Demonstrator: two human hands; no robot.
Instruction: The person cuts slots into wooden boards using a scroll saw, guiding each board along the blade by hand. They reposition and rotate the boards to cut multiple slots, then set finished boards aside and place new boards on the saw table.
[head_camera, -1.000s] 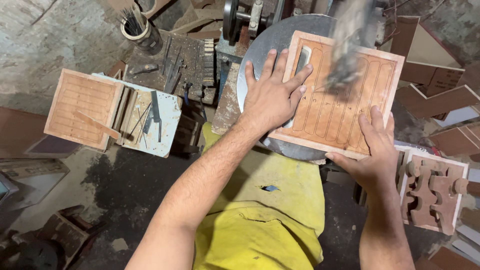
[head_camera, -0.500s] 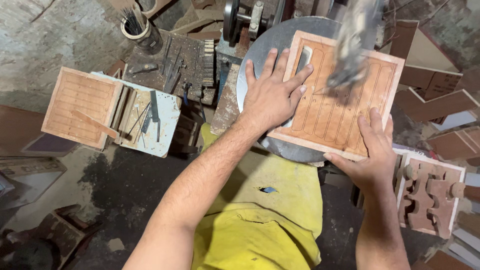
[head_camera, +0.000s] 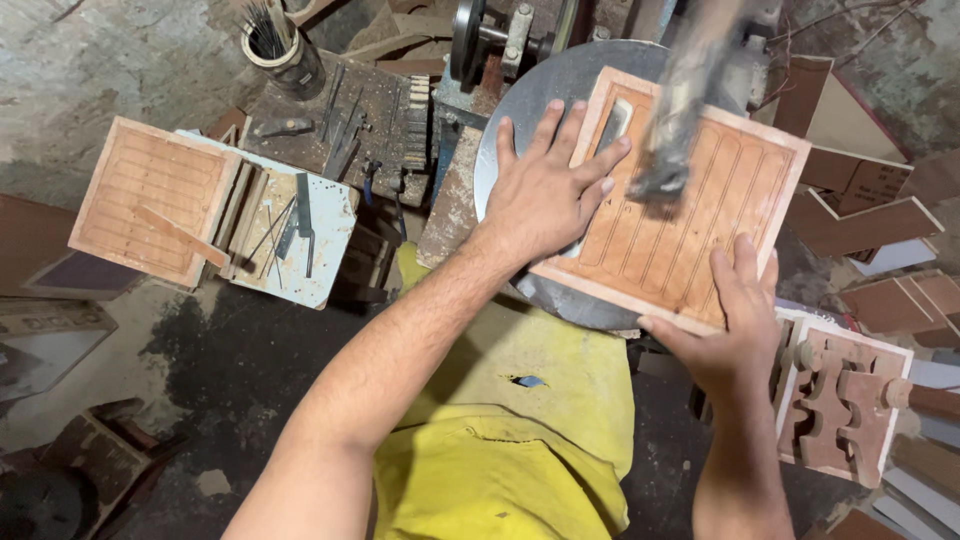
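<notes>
A round grey metal bench (head_camera: 520, 120) carries a square wooden panel (head_camera: 690, 215) with routed grooves, lying flat and overhanging the rim at its near corner. To the left, a small white-topped stand (head_camera: 330, 240) holds loose metal bits and a second grooved panel (head_camera: 150, 195), with a thin wood strip across it. The dusty floor (head_camera: 230, 350) lies below, scattered with wood offcuts.

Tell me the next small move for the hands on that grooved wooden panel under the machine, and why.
Probably slide the grooved panel a little sideways. The blurred cutter head stands over its grooves, the left hand presses flat on the panel's left edge, and the right hand grips its near corner, so both are placed to guide it.
</notes>
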